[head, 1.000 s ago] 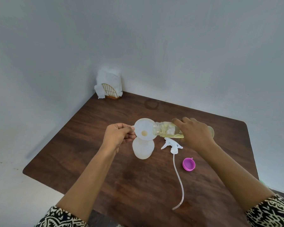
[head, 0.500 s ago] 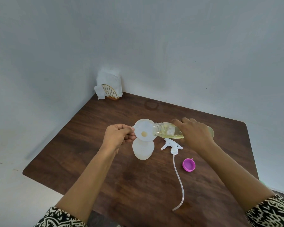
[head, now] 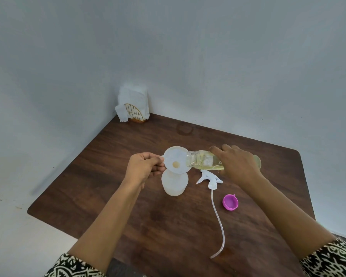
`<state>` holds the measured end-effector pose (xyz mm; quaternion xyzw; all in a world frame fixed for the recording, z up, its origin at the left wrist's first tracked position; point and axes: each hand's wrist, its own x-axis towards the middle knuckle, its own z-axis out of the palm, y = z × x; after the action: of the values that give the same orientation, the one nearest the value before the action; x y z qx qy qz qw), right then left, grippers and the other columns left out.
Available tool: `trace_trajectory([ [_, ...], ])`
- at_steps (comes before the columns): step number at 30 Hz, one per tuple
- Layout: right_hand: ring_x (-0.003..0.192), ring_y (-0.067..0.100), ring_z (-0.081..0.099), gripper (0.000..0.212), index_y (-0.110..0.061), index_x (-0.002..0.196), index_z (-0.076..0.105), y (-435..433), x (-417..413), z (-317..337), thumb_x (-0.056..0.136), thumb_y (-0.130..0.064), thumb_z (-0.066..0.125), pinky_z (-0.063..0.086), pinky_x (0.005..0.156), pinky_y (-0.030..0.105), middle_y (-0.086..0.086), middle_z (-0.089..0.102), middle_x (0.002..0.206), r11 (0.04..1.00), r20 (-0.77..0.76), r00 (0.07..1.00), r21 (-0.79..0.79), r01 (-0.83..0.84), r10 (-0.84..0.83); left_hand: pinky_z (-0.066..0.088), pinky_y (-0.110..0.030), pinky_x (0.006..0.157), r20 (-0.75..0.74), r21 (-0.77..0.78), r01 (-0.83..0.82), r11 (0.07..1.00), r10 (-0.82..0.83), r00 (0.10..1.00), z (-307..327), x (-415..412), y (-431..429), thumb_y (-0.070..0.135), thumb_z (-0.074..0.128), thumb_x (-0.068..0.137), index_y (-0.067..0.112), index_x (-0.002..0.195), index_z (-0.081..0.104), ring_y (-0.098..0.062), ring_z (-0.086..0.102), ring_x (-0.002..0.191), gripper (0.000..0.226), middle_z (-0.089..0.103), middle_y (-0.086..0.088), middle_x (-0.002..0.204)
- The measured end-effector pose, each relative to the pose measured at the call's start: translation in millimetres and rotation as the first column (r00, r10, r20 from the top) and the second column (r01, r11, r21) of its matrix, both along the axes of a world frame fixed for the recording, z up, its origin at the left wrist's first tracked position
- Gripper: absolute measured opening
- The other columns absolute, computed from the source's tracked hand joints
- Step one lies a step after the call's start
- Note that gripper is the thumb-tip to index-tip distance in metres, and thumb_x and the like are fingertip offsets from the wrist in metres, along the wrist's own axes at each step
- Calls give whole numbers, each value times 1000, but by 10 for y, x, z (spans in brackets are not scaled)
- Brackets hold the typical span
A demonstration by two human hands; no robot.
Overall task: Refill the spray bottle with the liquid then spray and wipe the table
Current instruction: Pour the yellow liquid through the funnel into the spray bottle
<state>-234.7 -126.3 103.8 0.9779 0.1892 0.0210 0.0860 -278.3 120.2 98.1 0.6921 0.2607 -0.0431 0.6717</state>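
Spray bottle set up for refilling through a funnel.

The translucent spray bottle (head: 174,183) stands upright near the middle of the surface (head: 128,196), with a white funnel (head: 176,162) seated in its neck. The funnel's rim is pinched by the left hand (head: 143,168). The clear refill bottle (head: 204,161) of yellowish liquid is gripped by the right hand (head: 237,164) and laid nearly level, its mouth over the funnel's edge. The tilt is best raised slowly, so that the funnel is neither flooded nor knocked askew. The trigger head (head: 209,177) and a pink cap (head: 230,202) lie nearby.
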Motion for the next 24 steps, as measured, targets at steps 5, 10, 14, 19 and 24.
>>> trace_trajectory([
  [5, 95, 17, 57, 64, -33, 138, 31, 2, 1, 0, 85, -20, 65, 48, 60, 27, -3, 55, 107, 1000, -5, 1000, -1, -3, 3, 53, -19, 50, 4, -5, -6, 1000, 6, 1000, 1, 6, -5, 5, 68, 86, 3, 83, 72, -11, 67, 54, 5, 72, -12, 72],
  [10, 95, 17, 56, 64, -33, 138, 30, 7, -10, -6, 86, -18, 64, 45, 59, 26, -2, 55, 107, 1000, -10, 1000, 3, 5, -5, 53, -19, 51, 3, -2, -4, 1000, 4, 1000, -6, 12, -1, 5, 69, 86, 3, 84, 72, -11, 68, 55, 4, 72, -11, 71],
  [14, 94, 17, 56, 63, -33, 137, 31, 12, -14, 0, 86, -18, 63, 42, 58, 26, -3, 55, 107, 1000, 7, 1000, -7, 4, -4, 54, -20, 52, 1, -3, 0, 1000, 0, 1000, -25, 14, 16, 5, 69, 86, 3, 85, 72, -12, 68, 56, 4, 72, -11, 71],
  [19, 93, 17, 57, 62, -33, 137, 31, 9, -21, -12, 86, -15, 62, 41, 56, 25, -3, 55, 106, 1000, 23, 1000, -7, 3, -3, 55, -21, 53, 6, -15, 4, 1000, -4, 1000, -42, 11, 28, 4, 68, 85, 2, 85, 72, -13, 67, 56, 4, 72, -11, 68],
  [24, 94, 18, 56, 62, -33, 137, 32, 8, -19, -7, 87, -14, 62, 43, 58, 26, -3, 55, 107, 1000, 15, 1000, 4, 3, -3, 55, -20, 52, 4, -18, 8, 1000, -8, 1000, -16, 6, 20, 3, 68, 86, 1, 85, 71, -12, 67, 54, 4, 71, -12, 70],
])
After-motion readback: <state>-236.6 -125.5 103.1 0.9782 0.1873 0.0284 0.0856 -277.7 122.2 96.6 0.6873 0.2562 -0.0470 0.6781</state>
